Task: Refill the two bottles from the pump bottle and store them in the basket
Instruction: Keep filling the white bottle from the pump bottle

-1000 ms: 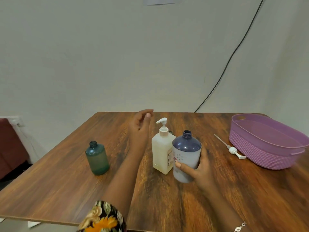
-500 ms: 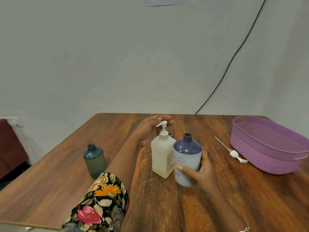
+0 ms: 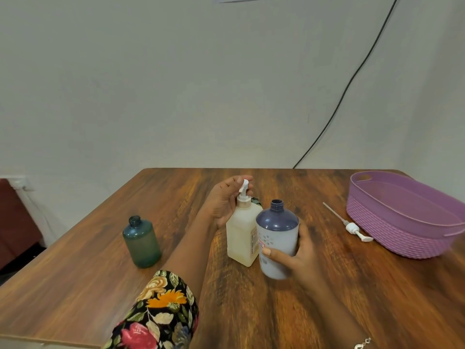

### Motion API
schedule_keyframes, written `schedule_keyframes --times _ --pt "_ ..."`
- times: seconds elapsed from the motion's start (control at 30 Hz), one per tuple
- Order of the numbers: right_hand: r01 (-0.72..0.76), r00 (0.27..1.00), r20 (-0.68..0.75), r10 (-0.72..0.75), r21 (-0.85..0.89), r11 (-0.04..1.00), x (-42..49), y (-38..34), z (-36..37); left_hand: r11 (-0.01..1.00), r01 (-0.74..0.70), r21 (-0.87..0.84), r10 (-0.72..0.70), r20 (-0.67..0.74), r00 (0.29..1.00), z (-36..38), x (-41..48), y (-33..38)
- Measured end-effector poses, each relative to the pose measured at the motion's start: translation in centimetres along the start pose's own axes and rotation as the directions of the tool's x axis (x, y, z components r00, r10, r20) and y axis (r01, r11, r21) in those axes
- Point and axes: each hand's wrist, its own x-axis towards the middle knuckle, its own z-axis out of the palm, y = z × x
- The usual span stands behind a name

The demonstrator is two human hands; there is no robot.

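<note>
Gripping uncapped purple bottle (image 3: pixel 276 235) in right hand (image 3: pixel 302 258), fingers wrapped round; just left of that grip, curling left hand (image 3: pixel 221 205) about head of pump bottle (image 3: pixel 240 235).

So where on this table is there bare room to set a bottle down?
Bare wood lies behind the green bottle, and along the near edge between the right hand and the basket. Crowded: the centre, where pump bottle, purple bottle and left hand cluster.
</note>
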Motion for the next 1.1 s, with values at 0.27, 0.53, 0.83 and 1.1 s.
schedule_keyframes --times 0.27,0.53,0.83,1.1 --pt "0.025 0.999 -0.020 -0.026 -0.032 0.999 0.2 0.0 0.4 0.989 -0.089 0.121 0.105 -0.131 0.986 1.0 0.3 -0.9" --pt "0.034 0.996 -0.071 -0.052 -0.237 0.971 0.6 -0.4 -0.1 0.958 -0.165 0.236 0.233 -0.302 0.924 3.1 -0.1 -1.1" --pt "-0.036 0.995 -0.096 -0.007 -0.439 0.898 2.1 -1.4 -0.7 0.722 -0.179 0.668 0.476 -0.291 0.830 3.0 -0.7 -1.8" --pt "-0.077 0.993 -0.114 0.026 -0.468 0.880 3.1 -0.9 -0.2 -0.035 -0.265 0.964 0.656 0.222 0.721 0.6 -2.4 -3.3"
